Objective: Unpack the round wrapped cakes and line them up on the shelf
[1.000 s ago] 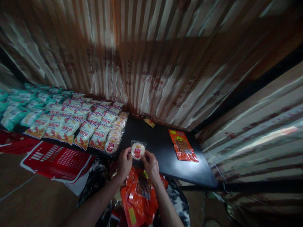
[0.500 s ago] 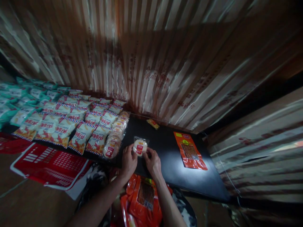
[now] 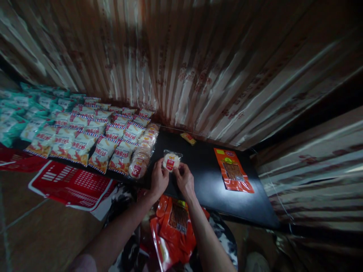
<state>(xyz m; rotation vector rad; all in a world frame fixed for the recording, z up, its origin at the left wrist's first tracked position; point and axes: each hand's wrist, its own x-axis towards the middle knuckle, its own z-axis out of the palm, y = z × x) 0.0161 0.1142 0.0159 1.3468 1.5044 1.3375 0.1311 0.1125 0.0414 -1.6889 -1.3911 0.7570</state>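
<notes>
A round white cracker in a clear wrapper with a red label [image 3: 171, 161] is held between my two hands over the black shelf. My left hand [image 3: 159, 177] pinches its left edge, and my right hand [image 3: 184, 179] grips the lower right edge. Just left of my left hand, a row of similar wrapped round crackers [image 3: 138, 162] overlaps from front to back. Below my forearms, orange packets [image 3: 177, 230] with a window showing brown sticks lie in my lap.
White snack bags with striped tops [image 3: 104, 151] stand in rows at left, with teal bags [image 3: 36, 126] beyond. A red basket [image 3: 70, 185] sits below the shelf [image 3: 198, 189]. A small yellow packet [image 3: 188, 138] and an orange packet [image 3: 233, 172] lie on the shelf. Corrugated sheeting rises behind.
The view has shifted slightly, so the shelf and goods appear higher and further right. Both hands still hold the wrapped cracker, which now looks a little turned.
</notes>
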